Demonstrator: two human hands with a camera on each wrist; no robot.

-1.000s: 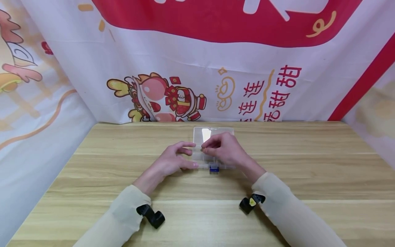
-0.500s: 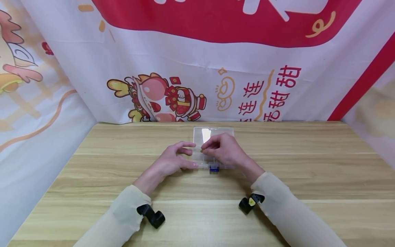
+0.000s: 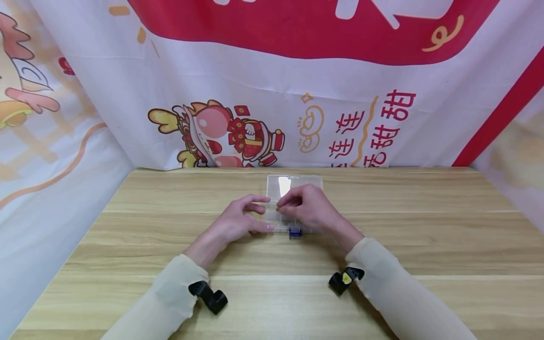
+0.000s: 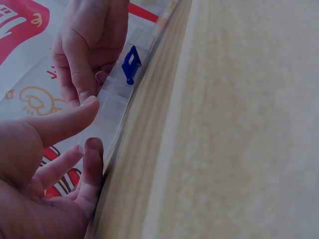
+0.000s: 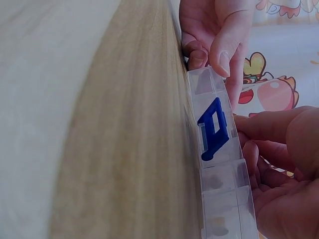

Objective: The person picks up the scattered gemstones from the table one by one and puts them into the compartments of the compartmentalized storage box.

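Note:
A clear plastic compartment box [image 3: 273,215] sits on the table with its lid [image 3: 274,186] raised at the back. On its front side is a blue latch [image 3: 295,232]. My left hand [image 3: 242,218] holds the box's left end, thumb at the front corner and fingers around the side. Over the left compartments, my right hand [image 3: 309,204] pinches a small brownish piece [image 3: 278,207], mostly hidden by the fingertips; I cannot tell its kind. In the right wrist view, dark small shapes show through the right-hand compartments of the box [image 5: 219,179].
The wooden table [image 3: 272,293] reaches toward me and to both sides. A printed cloth [image 3: 272,75] hangs behind the box at the table's far edge, with another cloth on the left. Each sleeve carries a black wrist camera [image 3: 208,297].

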